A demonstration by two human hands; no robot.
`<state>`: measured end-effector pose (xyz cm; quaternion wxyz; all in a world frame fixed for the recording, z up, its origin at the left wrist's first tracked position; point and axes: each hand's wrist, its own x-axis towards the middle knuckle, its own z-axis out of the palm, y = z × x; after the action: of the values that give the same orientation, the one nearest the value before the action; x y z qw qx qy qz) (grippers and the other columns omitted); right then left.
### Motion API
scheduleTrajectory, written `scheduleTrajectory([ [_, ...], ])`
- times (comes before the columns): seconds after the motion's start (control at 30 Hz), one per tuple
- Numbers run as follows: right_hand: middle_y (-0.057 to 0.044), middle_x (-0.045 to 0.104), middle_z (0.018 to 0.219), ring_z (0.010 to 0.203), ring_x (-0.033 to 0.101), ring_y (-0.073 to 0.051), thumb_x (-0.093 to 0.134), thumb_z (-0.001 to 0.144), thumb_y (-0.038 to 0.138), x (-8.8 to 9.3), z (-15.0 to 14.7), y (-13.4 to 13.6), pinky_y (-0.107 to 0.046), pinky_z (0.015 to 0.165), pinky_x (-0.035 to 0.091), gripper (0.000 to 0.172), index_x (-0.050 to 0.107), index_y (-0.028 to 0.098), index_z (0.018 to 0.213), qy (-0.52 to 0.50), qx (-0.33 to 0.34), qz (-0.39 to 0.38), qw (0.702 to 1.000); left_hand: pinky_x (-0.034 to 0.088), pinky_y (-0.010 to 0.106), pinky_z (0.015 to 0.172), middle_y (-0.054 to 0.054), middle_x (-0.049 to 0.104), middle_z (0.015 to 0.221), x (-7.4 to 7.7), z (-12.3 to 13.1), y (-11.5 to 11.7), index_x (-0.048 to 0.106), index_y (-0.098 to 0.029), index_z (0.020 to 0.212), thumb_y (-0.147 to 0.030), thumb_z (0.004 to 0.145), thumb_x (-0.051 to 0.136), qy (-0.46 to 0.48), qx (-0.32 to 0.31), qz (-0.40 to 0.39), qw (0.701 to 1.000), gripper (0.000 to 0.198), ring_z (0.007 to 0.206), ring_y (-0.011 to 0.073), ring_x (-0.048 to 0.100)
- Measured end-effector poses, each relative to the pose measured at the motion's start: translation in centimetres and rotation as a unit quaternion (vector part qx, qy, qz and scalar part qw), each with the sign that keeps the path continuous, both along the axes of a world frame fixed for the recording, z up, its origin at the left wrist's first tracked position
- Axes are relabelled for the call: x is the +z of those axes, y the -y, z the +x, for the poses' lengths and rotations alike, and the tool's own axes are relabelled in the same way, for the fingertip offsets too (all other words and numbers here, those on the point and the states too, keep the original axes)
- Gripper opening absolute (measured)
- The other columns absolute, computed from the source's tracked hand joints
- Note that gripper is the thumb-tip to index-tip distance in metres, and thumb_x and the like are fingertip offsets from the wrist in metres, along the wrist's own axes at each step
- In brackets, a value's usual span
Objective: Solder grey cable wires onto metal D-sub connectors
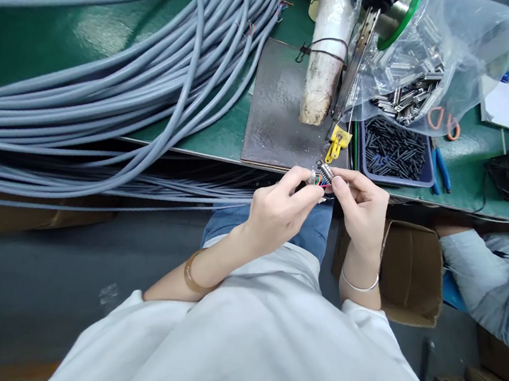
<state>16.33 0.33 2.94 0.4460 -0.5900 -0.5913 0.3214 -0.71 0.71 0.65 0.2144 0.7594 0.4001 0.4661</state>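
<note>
- The left hand's (279, 212) thumb and forefinger are pinched shut on a small metal connector (324, 173), gripping it from the left.
- The right hand's (361, 203) thumb and forefinger close on the same connector from the right, so both hands hold it between their fingertips.
- Short coloured wires (321, 182) show just under the connector, between the two thumbs. Where they run from there is hidden by the fingers.
- The connector is held just off the near edge of the green bench (16, 46), above the person's lap.
- A brown bangle (191, 276) sits on the left wrist and a thin silver bracelet (360, 286) on the right.
- Just beyond the fingertips a yellow clip (338, 141) hangs at the tip of a slanted metal strip.
- A dark metal plate (273, 109) lies on the bench there, with a wrapped, whitish cylinder (330, 49) resting on it.
- To the right of the clip stands a blue tray of small black pieces (393, 151).
- A clear bag of metal connectors (424, 69) overhangs the tray, and blue-handled pliers (439, 168) lie beside it.
- A thick bundle of grey cables (134, 82) covers the left of the bench and spills over its edge.
- A cardboard box (413, 277) sits below the right forearm.
- Another person's pale sleeve (477, 279) shows at the far right.
</note>
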Motion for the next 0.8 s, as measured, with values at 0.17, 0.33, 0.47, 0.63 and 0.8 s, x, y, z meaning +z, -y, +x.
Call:
scheduleTrajectory([
  [0.17, -0.002, 0.078, 0.09, 0.067, 0.065, -0.012, 0.065, 0.094, 0.039, 0.1, -0.3, -0.1, -0.026, 0.061, 0.052, 0.022, 0.078, 0.024, 0.105, 0.041, -0.005, 0.019, 0.999, 0.042, 0.021, 0.06, 0.007, 0.068, 0.099, 0.3, 0.3, -0.2, 0.063, -0.018, 0.091, -0.015, 0.094, 0.057, 0.087, -0.026, -0.102, 0.991, 0.007, 0.069, 0.0102, 0.055],
  [0.33, -0.003, 0.077, 0.091, 0.068, 0.065, -0.013, 0.065, 0.094, 0.04, -0.2, -0.6, -0.4, -0.028, 0.063, 0.052, 0.022, 0.078, 0.025, 0.105, 0.04, -0.003, 0.034, 0.999, 0.034, 0.02, 0.049, 0.002, 0.065, 0.082, 0.7, 0.4, -0.7, 0.06, -0.017, 0.082, -0.018, 0.087, 0.065, 0.189, -0.049, -0.225, 0.954, 0.007, 0.053, 0.0057, 0.042],
  [0.47, -0.002, 0.074, 0.083, 0.06, 0.06, -0.012, 0.066, 0.093, 0.042, -0.3, -0.5, -0.5, -0.028, 0.057, 0.049, 0.023, 0.078, 0.024, 0.1, 0.059, -0.022, 0.044, 0.997, 0.045, 0.02, 0.059, 0.002, 0.065, 0.079, 1.1, 0.7, -1.4, 0.06, -0.017, 0.076, -0.021, 0.083, 0.067, 0.234, -0.051, -0.287, 0.927, 0.011, 0.065, 0.0094, 0.056],
  [0.63, 0.006, 0.053, 0.06, 0.043, 0.043, -0.008, 0.059, 0.094, 0.044, -0.1, 0.0, -0.4, -0.024, 0.042, 0.035, 0.028, 0.067, 0.023, 0.11, 0.014, -0.107, 0.155, 0.982, 0.048, 0.02, 0.061, 0.004, 0.067, 0.082, 0.7, 0.8, -2.6, 0.058, -0.016, 0.072, -0.022, 0.077, 0.07, 0.261, -0.035, -0.326, 0.908, 0.014, 0.069, 0.0101, 0.061],
  [0.8, 0.003, 0.075, 0.085, 0.048, 0.063, -0.009, 0.055, 0.1, 0.029, 0.0, 0.1, -0.2, -0.022, 0.045, 0.049, 0.013, 0.054, 0.025, 0.112, -0.035, -0.109, 0.157, 0.981, 0.044, 0.019, 0.056, 0.003, 0.065, 0.079, 0.3, 0.7, -3.5, 0.057, -0.016, 0.073, -0.022, 0.077, 0.071, 0.274, -0.041, -0.338, 0.9, 0.016, 0.063, 0.008, 0.058],
])
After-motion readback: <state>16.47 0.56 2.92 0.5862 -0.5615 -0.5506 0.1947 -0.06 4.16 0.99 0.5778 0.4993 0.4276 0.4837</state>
